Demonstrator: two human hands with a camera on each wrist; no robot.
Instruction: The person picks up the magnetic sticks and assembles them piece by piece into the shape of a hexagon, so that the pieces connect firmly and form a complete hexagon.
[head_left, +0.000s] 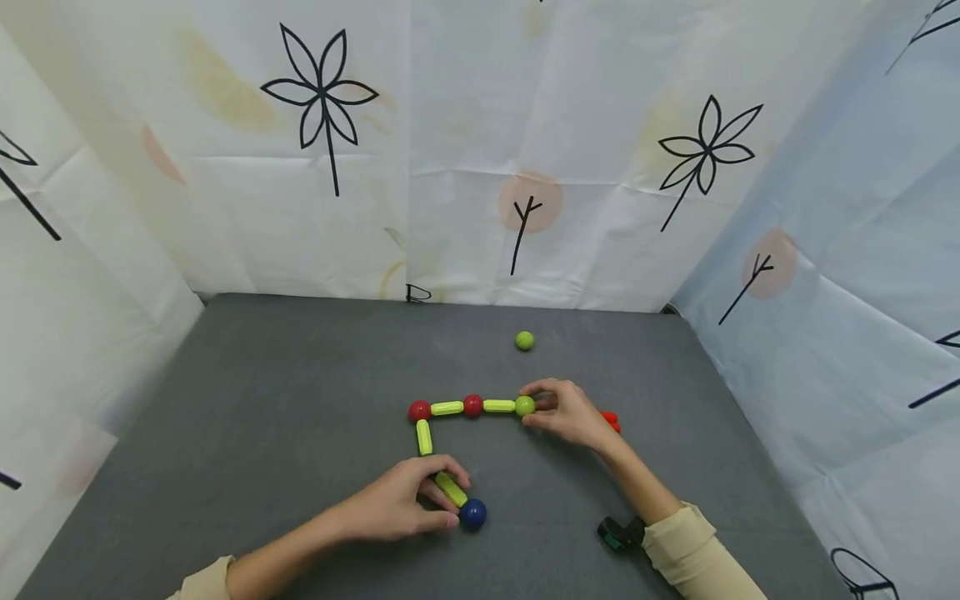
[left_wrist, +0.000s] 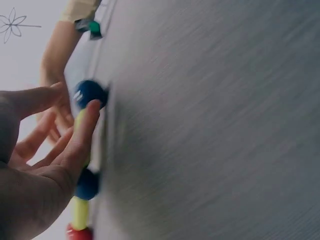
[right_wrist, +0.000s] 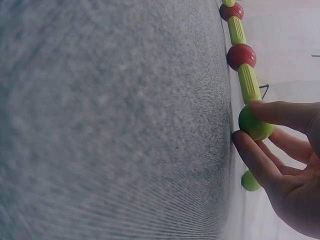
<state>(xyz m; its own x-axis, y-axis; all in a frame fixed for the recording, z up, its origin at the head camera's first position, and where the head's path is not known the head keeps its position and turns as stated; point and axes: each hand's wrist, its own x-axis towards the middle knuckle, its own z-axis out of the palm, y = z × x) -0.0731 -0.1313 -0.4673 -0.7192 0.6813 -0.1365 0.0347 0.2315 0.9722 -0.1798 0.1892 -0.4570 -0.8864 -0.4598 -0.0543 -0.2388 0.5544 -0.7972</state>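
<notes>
A bent chain of yellow-green rods and coloured balls lies on the grey table. My right hand pinches the light green ball at its right end, thumb and finger on either side in the right wrist view. From there the chain runs left past a red ball to a red corner ball, then toward me. My left hand straddles a yellow rod by the dark blue end ball; one fingertip touches that ball in the left wrist view. Another blue ball is hidden by this hand in the head view.
A loose green ball lies farther back. Red pieces show partly behind my right wrist. A black device sits at the right sleeve cuff. Patterned white cloth hangs along the table's back and sides.
</notes>
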